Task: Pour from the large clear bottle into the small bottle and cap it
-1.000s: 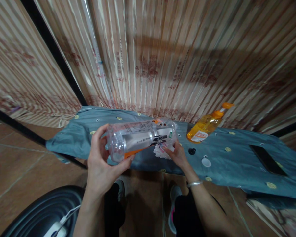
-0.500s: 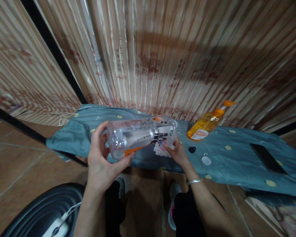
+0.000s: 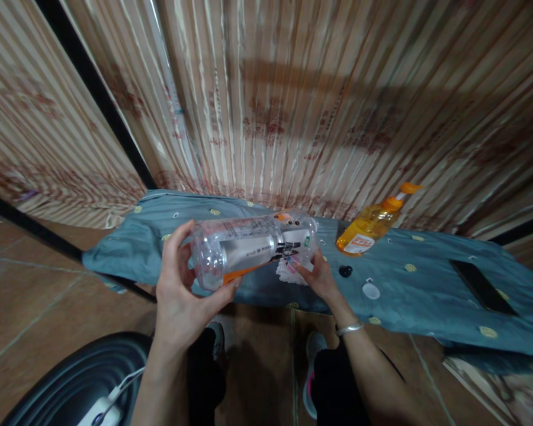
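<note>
From my remote end I can't read any txt: print on the clear btl [image 3: 208,254] w/ silver lbl [image 3: 249,251], pump btl's [image 3: 379,219] white lbl [image 3: 361,243] & curtain [image 3: 288,53] is too sm./blurry.

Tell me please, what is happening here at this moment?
A person has a clear bottle lying sideways in the air above a blue-green cloth. The left hand grips its base. The right hand is at the other end, by a frilly white wad; its fingers are partly hidden. To the right, a pump bottle, a white disc and what looks like a phone rest on the cloth.
</note>
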A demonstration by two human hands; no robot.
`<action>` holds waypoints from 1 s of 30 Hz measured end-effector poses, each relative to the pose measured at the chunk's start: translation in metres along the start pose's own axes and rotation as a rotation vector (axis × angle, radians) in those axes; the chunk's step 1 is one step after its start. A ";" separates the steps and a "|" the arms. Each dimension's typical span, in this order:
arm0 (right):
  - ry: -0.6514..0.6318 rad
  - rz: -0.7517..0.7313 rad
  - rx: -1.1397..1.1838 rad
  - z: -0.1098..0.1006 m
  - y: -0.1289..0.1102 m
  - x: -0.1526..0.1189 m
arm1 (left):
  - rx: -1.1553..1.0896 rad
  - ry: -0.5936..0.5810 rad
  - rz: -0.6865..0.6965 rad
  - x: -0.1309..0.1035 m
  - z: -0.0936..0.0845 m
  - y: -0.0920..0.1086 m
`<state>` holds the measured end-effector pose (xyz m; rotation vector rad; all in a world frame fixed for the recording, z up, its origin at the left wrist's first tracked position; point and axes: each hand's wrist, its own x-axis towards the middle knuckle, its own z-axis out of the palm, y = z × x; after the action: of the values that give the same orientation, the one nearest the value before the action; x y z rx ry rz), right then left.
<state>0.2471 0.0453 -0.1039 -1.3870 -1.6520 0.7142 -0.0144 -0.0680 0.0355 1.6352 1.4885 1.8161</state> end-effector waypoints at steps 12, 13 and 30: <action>0.003 -0.020 0.004 0.000 0.004 0.000 | -0.007 -0.008 -0.009 -0.001 -0.001 -0.001; 0.003 -0.020 0.005 0.000 0.004 0.000 | -0.007 -0.005 -0.006 -0.001 -0.001 -0.001; 0.011 -0.013 -0.016 0.001 0.006 0.001 | 0.022 -0.008 -0.028 -0.001 -0.001 0.001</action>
<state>0.2487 0.0473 -0.1095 -1.3879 -1.6607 0.6858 -0.0149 -0.0697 0.0362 1.6215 1.5256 1.7832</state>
